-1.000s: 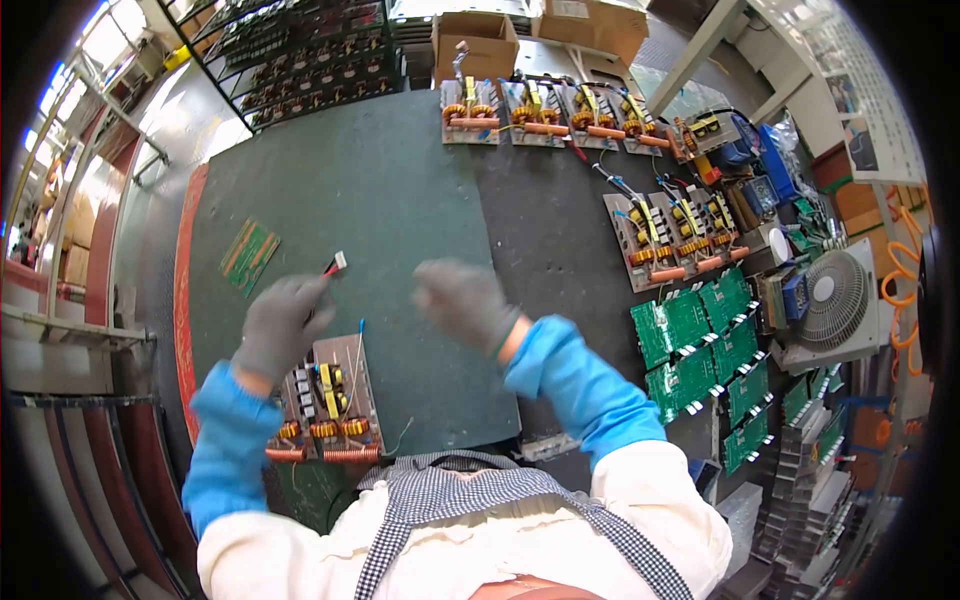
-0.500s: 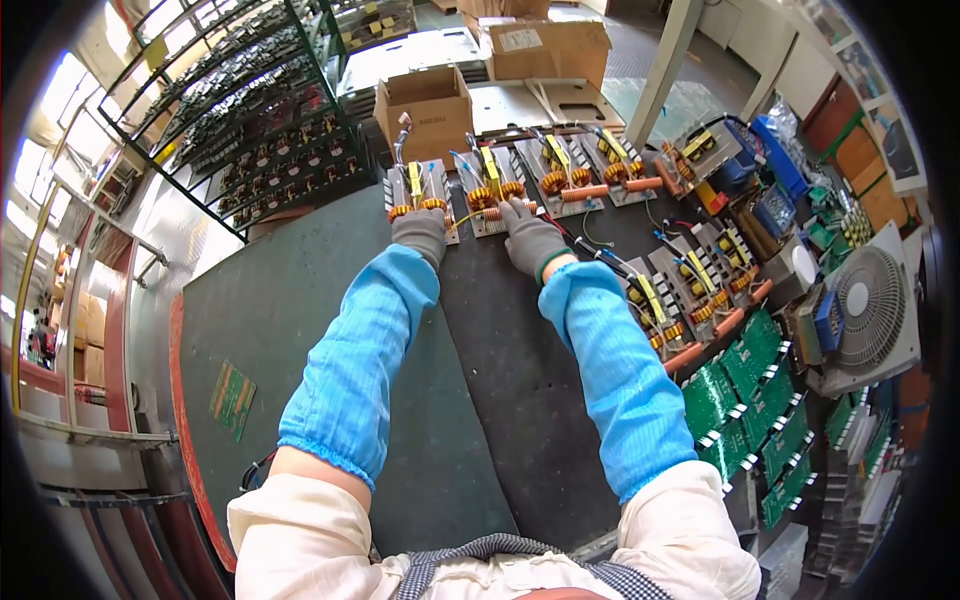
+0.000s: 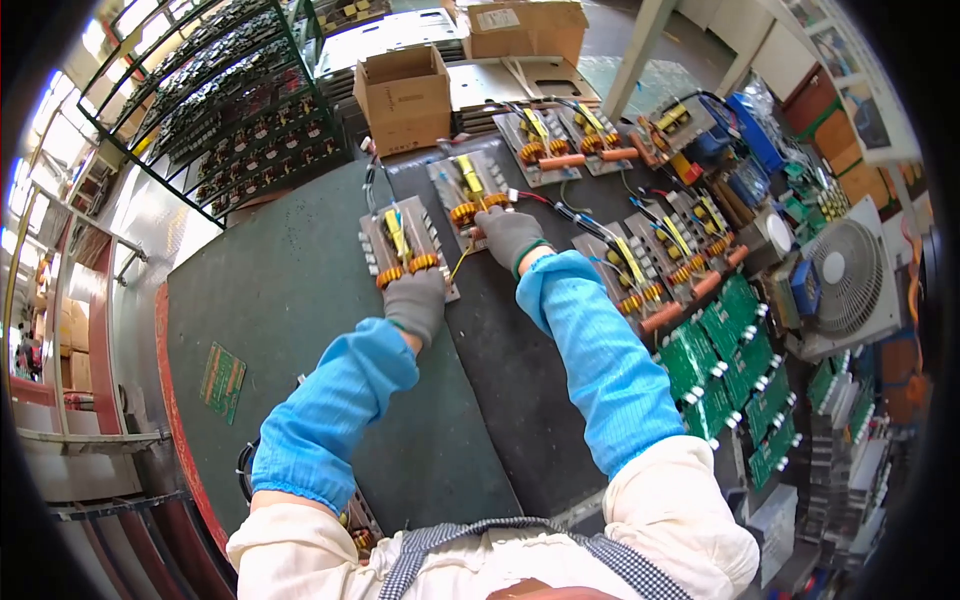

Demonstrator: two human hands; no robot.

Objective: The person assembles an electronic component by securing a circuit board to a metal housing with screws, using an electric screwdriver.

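Grey gloves cover both hands, with blue sleeves on the forearms. My left hand is closed on the near end of a power module, a metal plate with copper coils, a yellow transformer and loose wires. My right hand is closed on the near right corner of a second power module, just right of and beyond the first. Its fingertips lie by the copper coils and are partly hidden. A thin yellow wire hangs between the two modules. Both modules lie on the dark bench mat.
Other power modules stand at the back, and more at the right. Green circuit boards lie nearer, beside a fan. One loose board lies left. A cardboard box and a loaded rack stand behind.
Both hands have drawn back toward me with their power modules, the left one farther. The two modules now sit nearer than the back row. The view has shifted slightly.
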